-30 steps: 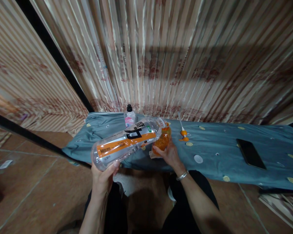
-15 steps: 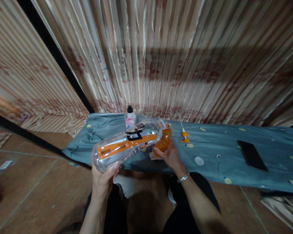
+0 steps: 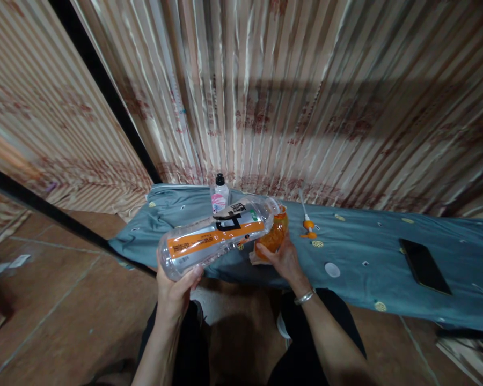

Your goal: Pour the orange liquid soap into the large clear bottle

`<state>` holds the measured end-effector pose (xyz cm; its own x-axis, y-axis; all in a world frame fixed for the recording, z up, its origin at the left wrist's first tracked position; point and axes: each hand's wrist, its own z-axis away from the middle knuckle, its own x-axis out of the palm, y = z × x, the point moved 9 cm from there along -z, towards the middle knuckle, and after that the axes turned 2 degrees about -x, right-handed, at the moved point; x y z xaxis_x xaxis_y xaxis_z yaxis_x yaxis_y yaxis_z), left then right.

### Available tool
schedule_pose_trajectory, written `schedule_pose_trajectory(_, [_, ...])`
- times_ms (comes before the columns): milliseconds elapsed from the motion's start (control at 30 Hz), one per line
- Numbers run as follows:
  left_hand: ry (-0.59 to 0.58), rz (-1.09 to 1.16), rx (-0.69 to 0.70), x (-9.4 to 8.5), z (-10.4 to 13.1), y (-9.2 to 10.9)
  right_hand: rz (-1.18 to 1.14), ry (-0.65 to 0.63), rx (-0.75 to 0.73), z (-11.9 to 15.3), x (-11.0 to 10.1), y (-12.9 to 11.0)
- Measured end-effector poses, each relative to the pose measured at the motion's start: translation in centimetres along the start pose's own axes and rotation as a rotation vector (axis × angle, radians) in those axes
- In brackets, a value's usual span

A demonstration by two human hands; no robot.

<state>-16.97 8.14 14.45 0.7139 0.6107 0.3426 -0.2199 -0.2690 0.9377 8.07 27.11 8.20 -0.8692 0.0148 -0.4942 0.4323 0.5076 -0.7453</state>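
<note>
My left hand (image 3: 180, 289) is wrapped round the base of a large clear plastic bottle (image 3: 213, 236) with an orange and silver label. The bottle is tilted, its neck up and to the right, and its mouth meets the top of a small orange bottle (image 3: 274, 236). Around that orange bottle my right hand (image 3: 284, 260) is closed, thumb at the front. A pale piece of material (image 3: 258, 259) shows beneath it. Right of the hand lies an orange pump head (image 3: 309, 229) with a clear tube. A white round cap (image 3: 332, 269) rests nearby.
A blue-green patterned cloth (image 3: 362, 252) covers the narrow bed or bench before me. On it are a black phone (image 3: 425, 266) at right and a small clear bottle with a black cap (image 3: 220, 195) behind. Black metal bars (image 3: 104, 91) and a striped curtain (image 3: 282, 96) stand around it.
The whole view has shifted slightly, so everything appears a little to the right. Both hands keep their hold, and the clear bottle stays tilted against the orange bottle.
</note>
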Motion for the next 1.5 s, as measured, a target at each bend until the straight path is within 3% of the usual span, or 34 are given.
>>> schedule_pose_trajectory(567, [-0.037,0.036,0.055,1.1,-0.1,0.7,0.001,-0.007,0.061,0.0,0.0,0.6])
schedule_pose_trajectory(1200, [-0.144,-0.048,-0.005,1.5,-2.5,0.8,-0.007,-0.042,0.088,-0.1,-0.2,0.7])
schedule_pose_trajectory(1500, [-0.123,-0.070,-0.001,1.5,-1.8,0.5,0.013,-0.030,0.073,0.0,-0.3,0.3])
